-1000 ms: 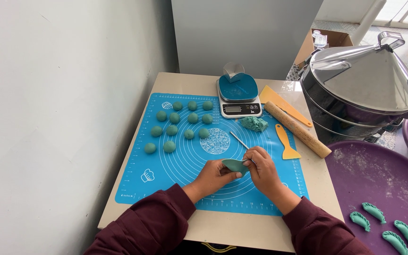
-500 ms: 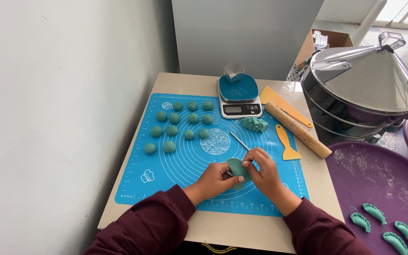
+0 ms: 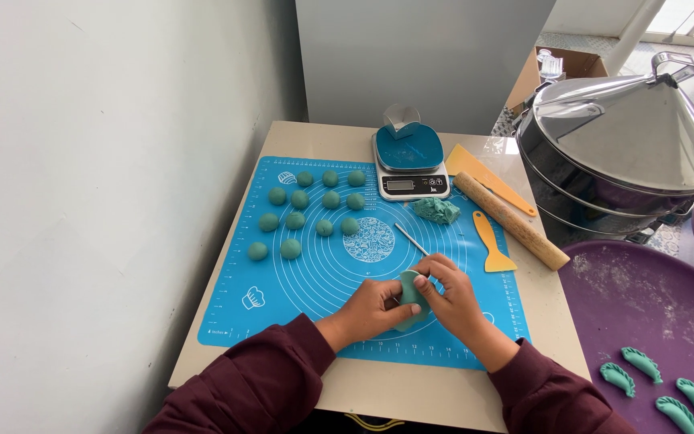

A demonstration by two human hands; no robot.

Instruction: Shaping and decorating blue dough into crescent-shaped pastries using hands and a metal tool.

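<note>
Both hands meet over the front middle of a blue silicone baking mat (image 3: 283, 297). My left hand (image 3: 375, 309) and my right hand (image 3: 453, 296) together pinch a folded teal dough piece (image 3: 411, 291), held upright between the fingers just above the mat. Several small teal dough balls (image 3: 295, 219) lie in rows on the mat's far left. A lump of teal dough (image 3: 435, 210) rests near the scale. A thin metal stick (image 3: 412, 239) lies on the mat just beyond my hands.
A digital kitchen scale (image 3: 408, 161) stands at the mat's far edge. A wooden rolling pin (image 3: 511, 220) and yellow scrapers (image 3: 491, 241) lie at the right. A steel steamer (image 3: 628, 153) stands further right. Shaped teal dumplings (image 3: 644, 366) sit on a purple tray (image 3: 652, 297). A wall runs along the left.
The dough piece was lying flat between my fingers; both hands have since folded it and raised it upright, with the fingers closing over its top edge.
</note>
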